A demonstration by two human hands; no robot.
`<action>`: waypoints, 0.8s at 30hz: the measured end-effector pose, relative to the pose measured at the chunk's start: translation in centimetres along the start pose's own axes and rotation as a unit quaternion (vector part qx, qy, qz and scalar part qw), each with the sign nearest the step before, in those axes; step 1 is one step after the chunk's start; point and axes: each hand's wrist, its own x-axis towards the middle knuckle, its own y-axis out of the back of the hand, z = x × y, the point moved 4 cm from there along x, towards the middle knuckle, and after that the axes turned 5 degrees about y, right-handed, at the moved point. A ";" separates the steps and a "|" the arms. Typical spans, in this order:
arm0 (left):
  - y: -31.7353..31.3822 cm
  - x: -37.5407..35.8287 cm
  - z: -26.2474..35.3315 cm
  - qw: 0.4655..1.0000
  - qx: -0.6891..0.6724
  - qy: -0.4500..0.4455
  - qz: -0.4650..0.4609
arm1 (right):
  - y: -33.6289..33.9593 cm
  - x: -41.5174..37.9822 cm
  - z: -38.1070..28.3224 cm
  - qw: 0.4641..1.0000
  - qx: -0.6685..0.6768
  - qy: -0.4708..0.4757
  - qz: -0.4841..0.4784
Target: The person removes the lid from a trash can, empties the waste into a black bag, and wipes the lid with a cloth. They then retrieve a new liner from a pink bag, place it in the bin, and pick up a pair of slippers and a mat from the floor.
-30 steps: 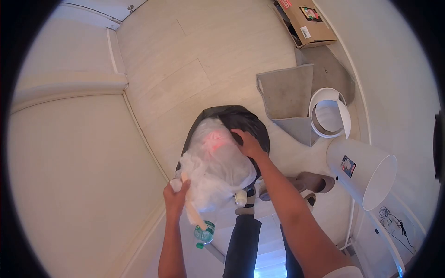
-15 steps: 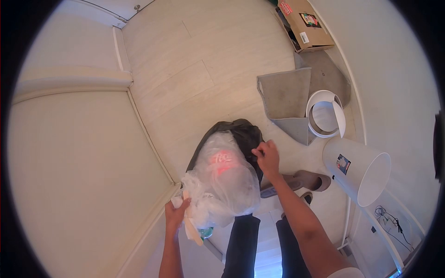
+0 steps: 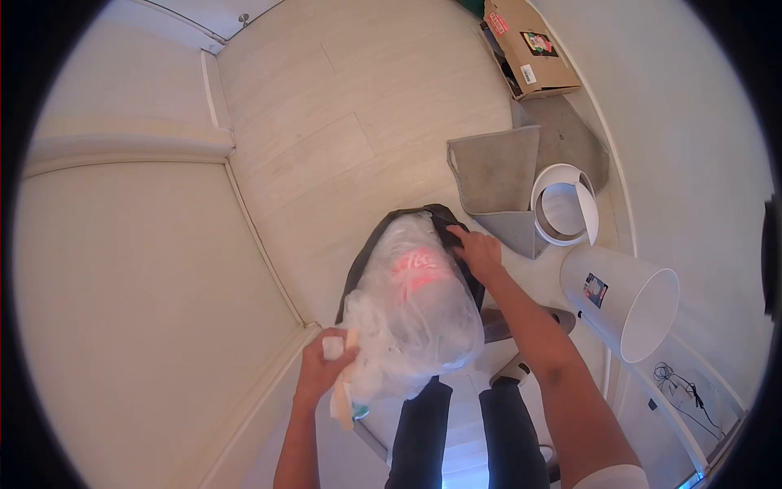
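Observation:
A full clear plastic bag (image 3: 432, 326) with a red printed label showing through it lies in front of my legs, partly inside a black bag (image 3: 356, 273). My left hand (image 3: 322, 363) is closed at the clear bag's gathered lower left end, gripping a flat pale beige strip (image 3: 345, 391). A small white piece (image 3: 333, 348) shows by its fingers. Something green (image 3: 360, 411) peeks out below. On the other side, my right hand (image 3: 481, 253) has its fingers bent around the black bag's right edge; its fingertips are partly hidden against the dark plastic.
A white bin (image 3: 619, 285) lies on its side at right, below a white ring-shaped lid (image 3: 562, 171). Behind them are a folded grey mat (image 3: 495, 169) and a cardboard box (image 3: 550, 73). Slippers (image 3: 497, 324) rest beside my legs. Cables (image 3: 684, 387) sit at lower right.
The clear bag has shifted right, and the black bag's edge now runs further along its right side. My left hand moved right and slightly up; my right hand's fingers have moved onto the black edge.

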 end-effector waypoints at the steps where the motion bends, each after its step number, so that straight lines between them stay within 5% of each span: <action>1: -0.6 -0.4 1.3 0.998 0.036 -0.051 -0.033 | -0.2 0.8 0.4 1.000 0.001 0.000 0.001; 4: -1.7 -1.0 1.6 0.994 0.018 0.010 -0.103 | 0.6 3.0 0.3 0.996 0.006 -0.042 0.078; 6: -1.8 -1.1 0.6 0.994 0.036 -0.012 -0.106 | 1.9 4.1 0.7 0.973 0.047 -0.179 0.140; 10: -2.1 -0.8 0.5 0.992 0.013 0.013 -0.121 | 3.7 5.8 -0.6 0.945 -0.009 -0.120 0.305; 11: -2.0 -0.5 0.7 0.992 0.010 0.028 -0.119 | 3.8 6.2 -0.3 0.902 0.266 -0.133 0.312; 12: -2.0 -0.2 0.9 0.993 0.007 0.026 -0.117 | 3.7 6.6 -0.3 0.790 0.521 -0.134 0.294; 15: -2.0 0.9 1.8 0.993 0.048 -0.038 -0.103 | 5.1 6.0 -1.0 0.718 0.646 -0.107 0.235; 16: -2.0 1.3 1.8 0.991 0.063 -0.041 -0.110 | 5.4 5.2 -1.1 0.721 0.643 -0.105 0.237; 18: -2.6 1.9 2.2 0.989 0.074 -0.051 -0.118 | 6.4 3.5 -3.5 0.876 0.469 0.048 0.098; 20: -2.6 1.9 2.1 0.996 0.072 -0.010 -0.048 | 8.7 0.3 -6.1 0.925 0.369 0.091 0.025; 24: -2.3 3.0 0.4 0.999 0.012 0.032 0.042 | 7.7 -0.9 -4.5 0.976 0.111 0.165 0.089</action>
